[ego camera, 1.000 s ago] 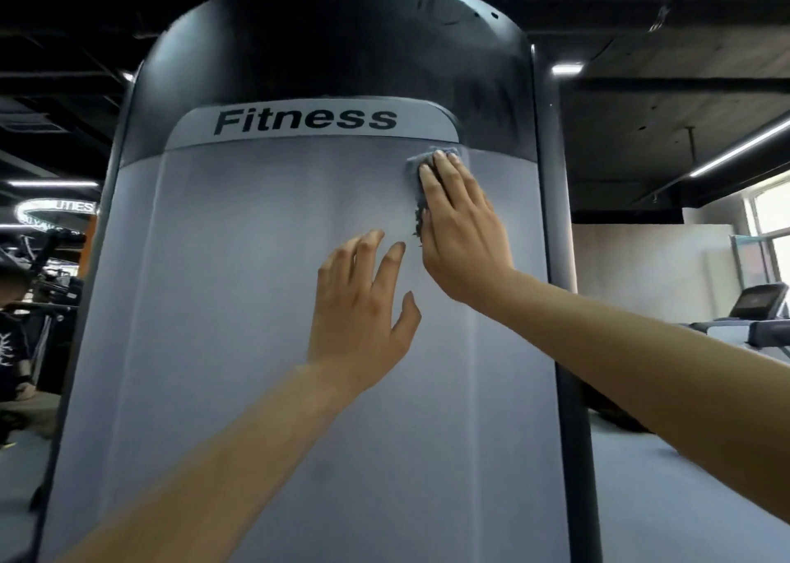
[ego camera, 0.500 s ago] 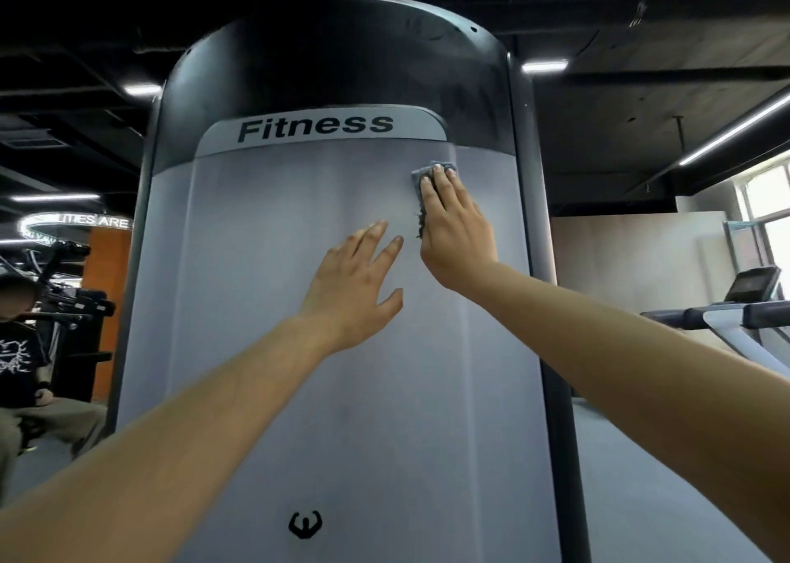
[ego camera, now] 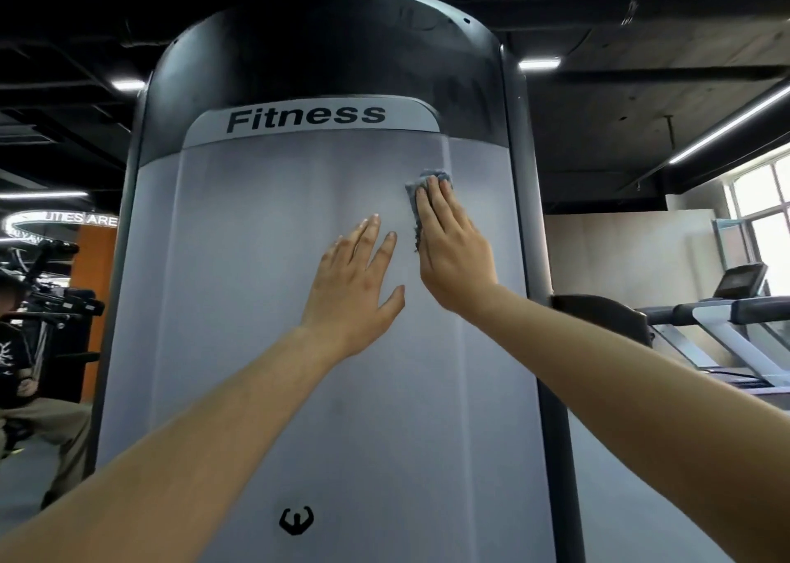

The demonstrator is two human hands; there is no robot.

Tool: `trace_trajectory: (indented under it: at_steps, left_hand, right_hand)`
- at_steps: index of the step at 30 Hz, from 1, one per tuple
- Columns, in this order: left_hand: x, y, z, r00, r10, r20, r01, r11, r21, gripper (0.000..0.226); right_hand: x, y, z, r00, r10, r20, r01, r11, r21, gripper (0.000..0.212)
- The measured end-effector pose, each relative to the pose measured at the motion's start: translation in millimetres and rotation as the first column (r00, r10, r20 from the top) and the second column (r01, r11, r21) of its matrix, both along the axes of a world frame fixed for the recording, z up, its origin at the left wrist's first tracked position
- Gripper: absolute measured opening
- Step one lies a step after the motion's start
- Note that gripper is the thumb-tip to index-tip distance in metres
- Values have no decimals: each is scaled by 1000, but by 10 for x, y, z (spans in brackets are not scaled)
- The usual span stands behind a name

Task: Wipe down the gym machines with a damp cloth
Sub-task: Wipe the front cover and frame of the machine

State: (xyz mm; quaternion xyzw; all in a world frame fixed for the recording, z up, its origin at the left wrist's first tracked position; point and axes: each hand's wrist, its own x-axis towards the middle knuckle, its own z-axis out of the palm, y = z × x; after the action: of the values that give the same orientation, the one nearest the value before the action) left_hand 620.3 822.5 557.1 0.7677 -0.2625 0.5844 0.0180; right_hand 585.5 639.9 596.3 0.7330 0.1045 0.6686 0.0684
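Under the straight fingers [ego camera: 440, 203] of the right hand [ego camera: 453, 250], the cloth [ego camera: 414, 197] lies pressed on the machine panel [ego camera: 256, 306], long axis vertical; the left hand [ego camera: 355, 289], fingers spread, rests just beside.

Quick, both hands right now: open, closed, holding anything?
Left hand: open, flat on the grey panel.
Right hand: open, fingers straight, pressing the cloth against it.
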Motion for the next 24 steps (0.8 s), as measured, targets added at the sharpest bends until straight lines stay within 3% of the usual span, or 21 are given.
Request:
trace_trajectory:
  at_steps: [5, 11, 16, 21, 24]
  left_hand:
    - [79, -9, -93, 999, -22, 42, 22, 1000, -7, 76]
    - [173, -43, -194, 995, -49, 84, 51, 998, -23, 76]
    - [243, -45, -371, 989, -79, 128, 83, 996, -30, 74]
    - [230, -26, -540, 981, -114, 156, 119, 993, -25, 72]
    - [233, -27, -681, 978, -133, 161, 139, 990, -23, 71]
  right_hand:
    - [3, -120, -13, 997, -60, -38, 55, 992, -118, 63]
    - [-21, 94, 673, 997, 32, -63, -28, 998, 59, 63]
    - [115, 48, -2, 995, 89, 46, -90, 996, 25, 60]
    - [13, -192, -915, 995, 96, -42, -101, 980, -169, 59]
    - [-36, -273, -863, 997, 50, -57, -62, 970, -235, 58]
